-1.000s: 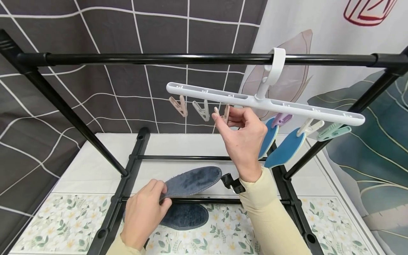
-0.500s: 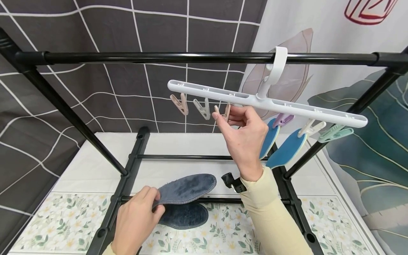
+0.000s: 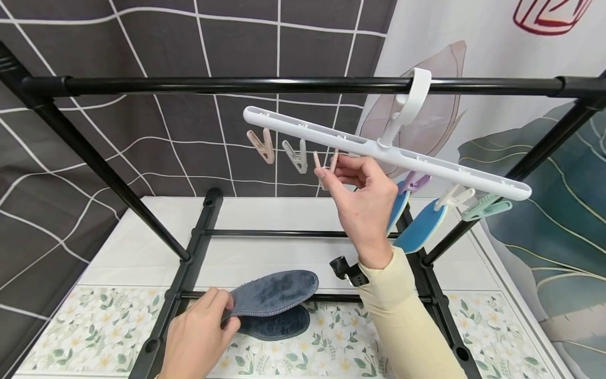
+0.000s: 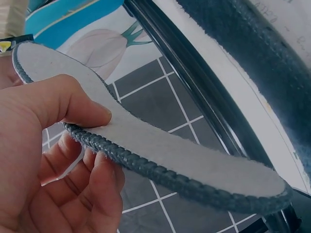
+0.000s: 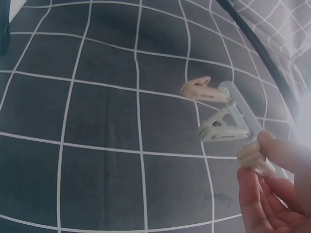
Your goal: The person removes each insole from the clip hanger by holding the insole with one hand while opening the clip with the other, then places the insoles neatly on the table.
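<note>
Blue-grey plush insole (image 3: 274, 292) is hovering well below the white plastic clip hanger (image 3: 402, 156), the left hand (image 3: 194, 331) pinching its edge; the right hand (image 3: 366, 202) is pinching a beige plastic clip (image 5: 250, 155) beneath the hanger. Squeezing evenly without tugging the hanger is probably working best. Pale-grey plastic clip (image 5: 223, 134) is dangling close by, crowding the space; bright-blue flat insole (image 3: 418, 229) is hanging under the hanger's right half.
</note>
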Demonstrator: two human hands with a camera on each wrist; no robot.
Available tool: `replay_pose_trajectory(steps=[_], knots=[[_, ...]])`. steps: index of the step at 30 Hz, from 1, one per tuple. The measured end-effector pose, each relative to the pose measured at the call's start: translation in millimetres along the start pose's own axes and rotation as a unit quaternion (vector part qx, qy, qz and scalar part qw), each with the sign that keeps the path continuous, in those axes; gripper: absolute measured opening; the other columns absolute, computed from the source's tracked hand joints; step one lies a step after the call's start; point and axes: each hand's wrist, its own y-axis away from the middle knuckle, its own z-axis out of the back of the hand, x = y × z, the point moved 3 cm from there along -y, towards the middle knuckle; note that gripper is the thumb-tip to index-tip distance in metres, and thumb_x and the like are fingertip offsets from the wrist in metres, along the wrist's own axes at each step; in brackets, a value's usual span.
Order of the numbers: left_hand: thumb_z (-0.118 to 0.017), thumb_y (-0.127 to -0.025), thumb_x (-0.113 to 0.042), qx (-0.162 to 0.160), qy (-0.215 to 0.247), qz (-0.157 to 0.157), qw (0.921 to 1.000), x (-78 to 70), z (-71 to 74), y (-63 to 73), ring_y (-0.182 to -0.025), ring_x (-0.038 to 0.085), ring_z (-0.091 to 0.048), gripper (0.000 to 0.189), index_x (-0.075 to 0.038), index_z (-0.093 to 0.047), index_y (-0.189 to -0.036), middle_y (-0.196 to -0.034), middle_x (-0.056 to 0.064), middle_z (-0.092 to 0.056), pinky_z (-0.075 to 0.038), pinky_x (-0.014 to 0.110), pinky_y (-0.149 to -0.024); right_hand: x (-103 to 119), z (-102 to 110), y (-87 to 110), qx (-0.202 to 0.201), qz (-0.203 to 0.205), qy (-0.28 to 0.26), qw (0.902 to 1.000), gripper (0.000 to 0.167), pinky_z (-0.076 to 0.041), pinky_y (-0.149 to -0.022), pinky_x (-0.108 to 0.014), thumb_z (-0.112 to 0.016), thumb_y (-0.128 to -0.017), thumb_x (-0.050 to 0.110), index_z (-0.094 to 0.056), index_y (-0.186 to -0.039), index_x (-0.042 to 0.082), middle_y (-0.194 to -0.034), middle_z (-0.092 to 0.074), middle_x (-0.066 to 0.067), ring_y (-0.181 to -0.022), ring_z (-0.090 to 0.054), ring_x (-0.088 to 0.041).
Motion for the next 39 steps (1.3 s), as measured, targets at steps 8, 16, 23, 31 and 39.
replay_pose_trajectory(steps=[8,16,23,31,39], knots=[[-0.085,-0.061,-0.010,-0.009,-0.012,-0.002,0.9999,2.7,-0.3,5.9,-0.052,0.001,-0.032,0.035,-0.020,-0.055,-0.074,-0.068,-0.012,-0.042,-0.026,0.020,-0.041,-2,2,-0.7,0.006,-0.003,-0.018,0.9998,0.024,-0.058,-0.073,-0.027,-0.082,-0.083,0.003,-0.069,-0.101,-0.008,-0.092,-0.074,-0.015,-0.077,-0.069,-0.014],[-0.089,-0.058,-0.011,0.027,-0.007,0.006,0.9996,4.4,-1.2,13.3,-0.052,0.000,-0.036,0.036,-0.020,-0.059,-0.075,-0.071,-0.010,-0.052,-0.030,0.019,-0.041,-3,3,-0.5,0.012,-0.002,-0.014,0.9998,0.024,-0.058,-0.072,-0.027,-0.081,-0.084,0.005,-0.070,-0.103,-0.006,-0.096,-0.075,-0.012,-0.079,-0.070,-0.016],[-0.087,-0.061,-0.011,0.081,-0.007,0.005,0.9967,7.8,-5.9,21.1,-0.054,-0.001,-0.033,0.034,-0.021,-0.059,-0.076,-0.070,-0.013,-0.044,-0.029,0.019,-0.041,-4,3,-0.1,0.015,-0.001,-0.021,0.9997,0.023,-0.058,-0.073,-0.027,-0.081,-0.083,0.002,-0.070,-0.101,-0.007,-0.094,-0.074,-0.015,-0.078,-0.069,-0.015],[-0.085,-0.062,-0.012,0.110,-0.005,-0.013,0.9938,7.3,-13.3,29.5,-0.056,0.000,-0.031,0.036,-0.023,-0.053,-0.074,-0.072,-0.015,-0.039,-0.029,0.019,-0.042,-4,4,-0.3,0.014,-0.001,-0.018,0.9997,0.024,-0.058,-0.073,-0.027,-0.081,-0.083,0.003,-0.070,-0.101,-0.007,-0.093,-0.075,-0.012,-0.077,-0.070,-0.015],[-0.085,-0.066,-0.016,0.161,-0.011,-0.012,0.9869,10.4,-20.2,38.1,-0.058,0.000,-0.034,0.036,-0.024,-0.051,-0.075,-0.073,-0.015,-0.039,-0.033,0.020,-0.044,-4,5,-0.2,0.013,-0.005,-0.027,0.9995,0.024,-0.058,-0.071,-0.028,-0.082,-0.082,0.002,-0.070,-0.100,-0.008,-0.094,-0.075,-0.013,-0.076,-0.070,-0.015]])
